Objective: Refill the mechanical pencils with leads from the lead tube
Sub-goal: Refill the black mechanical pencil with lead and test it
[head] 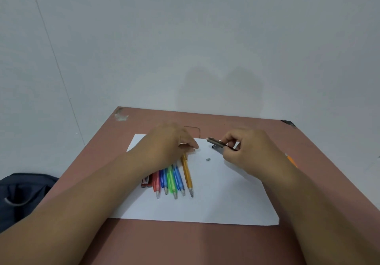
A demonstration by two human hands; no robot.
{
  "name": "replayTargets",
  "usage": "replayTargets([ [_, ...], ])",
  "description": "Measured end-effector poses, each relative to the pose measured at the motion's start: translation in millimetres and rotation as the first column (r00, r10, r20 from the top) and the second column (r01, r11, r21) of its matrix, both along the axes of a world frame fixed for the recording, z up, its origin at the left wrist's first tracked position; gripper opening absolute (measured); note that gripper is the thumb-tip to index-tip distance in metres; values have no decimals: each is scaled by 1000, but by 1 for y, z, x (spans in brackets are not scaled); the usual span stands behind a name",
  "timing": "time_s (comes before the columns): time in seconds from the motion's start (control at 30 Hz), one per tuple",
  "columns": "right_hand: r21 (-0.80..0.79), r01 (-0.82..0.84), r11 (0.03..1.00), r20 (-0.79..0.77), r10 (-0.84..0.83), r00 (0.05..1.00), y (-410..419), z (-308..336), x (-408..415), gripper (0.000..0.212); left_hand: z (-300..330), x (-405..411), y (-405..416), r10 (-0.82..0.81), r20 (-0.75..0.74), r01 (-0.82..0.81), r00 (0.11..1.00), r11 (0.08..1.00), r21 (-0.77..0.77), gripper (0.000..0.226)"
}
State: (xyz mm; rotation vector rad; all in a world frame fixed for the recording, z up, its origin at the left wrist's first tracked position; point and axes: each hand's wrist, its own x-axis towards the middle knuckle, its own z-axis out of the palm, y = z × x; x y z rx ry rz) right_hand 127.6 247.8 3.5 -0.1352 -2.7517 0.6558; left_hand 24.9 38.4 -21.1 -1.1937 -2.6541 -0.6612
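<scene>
Several mechanical pencils lie side by side on a white sheet [216,199]: red [156,183], blue [164,180], green [171,182], a second blue [179,179] and a yellow one [187,174], tips toward me. A dark red lead tube [146,181] lies left of them. My left hand [168,143] hovers over the pencils' far ends, fingertips pinching something small that I cannot make out. My right hand [246,147] grips a dark grey mechanical pencil [218,143], its end pointing left. A tiny grey cap [208,159] sits on the sheet between my hands.
The sheet lies on a reddish-brown table [185,242] set against a pale wall. An orange pencil [292,161] shows past my right wrist near the table's right edge. A dark bag [18,195] sits on the floor at the left.
</scene>
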Motion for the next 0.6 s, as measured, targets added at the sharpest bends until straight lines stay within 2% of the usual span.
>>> replayTargets([
  [0.17,8,19,1000,30,-19,999,1,1,1,11,5,1,3,51,-16,-53,999,994,-94,21],
  [0.37,35,21,999,107,-24,994,-6,1,2,21,6,2,6,83,47,-78,995,992,-94,22],
  [0.6,27,19,999,108,-21,994,-6,0,1,20,7,3,6,83,25,-80,996,993,-84,22],
])
